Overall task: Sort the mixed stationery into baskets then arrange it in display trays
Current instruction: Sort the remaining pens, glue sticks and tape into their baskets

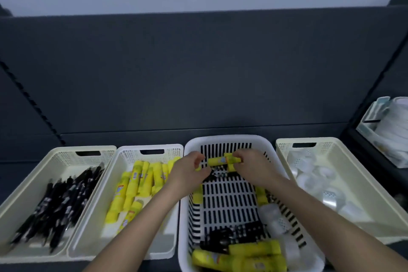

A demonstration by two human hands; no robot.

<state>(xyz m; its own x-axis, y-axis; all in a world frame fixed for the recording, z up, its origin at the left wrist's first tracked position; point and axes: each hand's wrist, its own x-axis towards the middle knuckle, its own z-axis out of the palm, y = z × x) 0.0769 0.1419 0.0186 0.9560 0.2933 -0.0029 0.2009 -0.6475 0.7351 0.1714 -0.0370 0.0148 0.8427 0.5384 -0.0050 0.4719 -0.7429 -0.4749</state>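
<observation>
Dim, bluish light w/ soft blur & wide-angle edge distortion.

We work bare-handed: our left hand and right hand are bare, and behind each grip the left forearm and right forearm show uncovered to the view's lower edge.

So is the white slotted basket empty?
Not empty: the slotted basket holds yellow sticks, black pens and tape rolls at its near end.

dark shelf bears pen basket, glue basket, slotted basket, tape basket abreast.
</observation>
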